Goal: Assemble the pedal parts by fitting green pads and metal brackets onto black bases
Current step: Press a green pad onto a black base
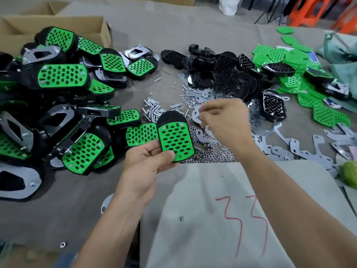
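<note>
Holed green pad on black base, gripped in left hand; right hand curled at bracket, grip unclear. Box far left.

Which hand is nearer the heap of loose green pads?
Right. The right hand is just left of the loose green pads, over the metal brackets. The left hand is farther left, gripping a pedal.

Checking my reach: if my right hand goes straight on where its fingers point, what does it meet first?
Probably the metal bracket just ahead of the right hand; blur hides whether the fingertips touch it.
</note>
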A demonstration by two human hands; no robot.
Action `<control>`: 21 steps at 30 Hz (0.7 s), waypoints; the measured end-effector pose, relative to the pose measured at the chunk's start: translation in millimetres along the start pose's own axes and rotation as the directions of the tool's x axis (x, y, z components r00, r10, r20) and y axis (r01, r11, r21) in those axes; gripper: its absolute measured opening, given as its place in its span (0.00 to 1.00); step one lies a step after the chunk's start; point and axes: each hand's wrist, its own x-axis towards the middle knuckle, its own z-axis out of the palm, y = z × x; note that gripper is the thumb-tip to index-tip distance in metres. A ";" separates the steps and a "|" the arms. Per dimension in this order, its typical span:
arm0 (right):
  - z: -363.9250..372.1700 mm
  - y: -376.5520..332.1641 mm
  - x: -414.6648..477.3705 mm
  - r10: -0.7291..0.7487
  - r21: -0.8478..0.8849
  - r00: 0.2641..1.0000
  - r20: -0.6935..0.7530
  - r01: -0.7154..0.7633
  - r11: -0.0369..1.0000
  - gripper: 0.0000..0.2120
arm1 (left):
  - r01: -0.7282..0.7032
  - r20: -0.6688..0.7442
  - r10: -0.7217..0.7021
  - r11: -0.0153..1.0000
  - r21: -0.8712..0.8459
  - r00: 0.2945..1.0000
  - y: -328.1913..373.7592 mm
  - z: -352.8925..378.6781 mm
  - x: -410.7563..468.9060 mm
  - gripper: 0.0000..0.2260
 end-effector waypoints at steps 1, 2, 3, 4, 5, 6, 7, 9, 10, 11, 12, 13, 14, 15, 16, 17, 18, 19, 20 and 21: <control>-8.6 -4.7 -13.0 0.034 0.168 0.999 -0.011 -0.031 0.985 0.10 | -0.007 -0.020 0.007 1.000 0.016 1.000 -1.1 2.5 0.4 0.13; -14.0 -8.5 -27.4 0.023 0.248 1.000 0.009 -0.025 0.968 0.10 | -0.012 -0.036 0.014 0.999 0.036 0.999 -2.2 5.5 0.5 0.13; -16.3 -11.6 -42.2 0.000 0.272 0.999 0.034 -0.009 0.962 0.10 | -0.019 -0.049 0.022 0.998 0.056 0.999 -3.1 8.8 0.4 0.13; -15.2 -13.2 -56.0 -0.020 0.274 0.998 0.053 0.005 0.962 0.11 | -0.029 -0.056 0.033 0.997 0.073 0.998 -3.4 12.6 -0.1 0.13; -12.0 -13.4 -68.2 -0.027 0.269 0.997 0.067 0.008 0.963 0.12 | -0.039 -0.053 0.044 0.996 0.085 0.998 -3.8 16.3 -0.8 0.13; -8.2 -11.4 -77.1 -0.023 0.247 0.997 0.068 0.005 0.969 0.13 | -0.051 -0.043 0.055 0.995 0.091 0.998 -4.1 19.9 -1.5 0.14; -4.3 -8.6 -82.8 -0.007 0.198 0.999 0.052 -0.003 0.980 0.13 | -0.062 -0.033 0.065 0.994 0.091 0.997 -4.2 23.5 -2.1 0.14; 1.0 -0.5 -89.6 0.009 0.072 1.000 0.024 -0.011 0.997 0.12 | -0.076 -0.028 0.079 0.994 0.084 0.996 -3.8 30.0 -3.4 0.15; 2.4 2.2 -91.9 -0.015 0.007 1.000 0.015 0.015 1.000 0.09 | -0.084 -0.032 0.087 0.993 0.083 0.996 -3.5 32.8 -3.9 0.16; 3.6 3.7 -93.9 -0.063 -0.067 0.998 -0.004 0.063 0.996 0.07 | -0.092 -0.037 0.095 0.992 0.085 0.995 -3.3 35.5 -4.6 0.16; 4.8 4.9 -95.4 -0.130 -0.157 0.991 -0.038 0.123 0.980 0.05 | -0.099 -0.044 0.103 0.991 0.090 0.994 -2.9 37.9 -5.5 0.16; 6.3 5.2 -96.4 -0.195 -0.258 0.978 -0.076 0.170 0.951 0.04 | -0.106 -0.054 0.111 0.990 0.096 0.992 -2.7 39.7 -6.1 0.16; 8.1 4.8 -97.6 -0.244 -0.331 0.964 -0.102 0.198 0.923 0.03 | -0.114 -0.065 0.120 0.988 0.102 0.991 -2.7 40.8 -6.6 0.16; 10.5 4.6 -98.9 -0.266 -0.355 0.956 -0.125 0.207 0.912 0.03 | -0.124 -0.073 0.133 0.986 0.110 0.988 -2.5 41.5 -6.8 0.16; 11.8 3.8 -100.4 -0.252 -0.317 0.958 -0.140 0.198 0.928 0.03 | -0.138 -0.077 0.148 0.983 0.119 0.986 -1.8 42.0 -7.3 0.16; 11.9 3.1 -101.1 -0.218 -0.230 0.964 -0.151 0.180 0.956 0.02 | -0.153 -0.074 0.163 0.980 0.126 0.984 -0.8 42.3 -7.5 0.16; 10.6 3.5 -100.4 -0.180 -0.146 0.971 -0.161 0.156 0.977 0.03 | -0.170 -0.067 0.180 0.977 0.132 0.981 0.6 42.6 -7.7 0.16; 9.8 3.7 -99.2 -0.143 -0.093 0.976 -0.167 0.129 0.987 0.04 | -0.189 -0.059 0.199 0.972 0.141 0.978 2.0 42.9 -7.7 0.17; 9.7 4.0 -98.9 -0.124 -0.084 0.977 -0.173 0.111 0.990 0.05 | -0.204 -0.052 0.214 0.967 0.153 0.975 2.6 43.1 -7.8 0.18; 10.3 4.0 -99.0 -0.123 -0.107 0.976 -0.179 0.105 0.989 0.05 | -0.213 -0.048 0.223 0.963 0.163 0.974 2.3 43.6 -7.4 0.19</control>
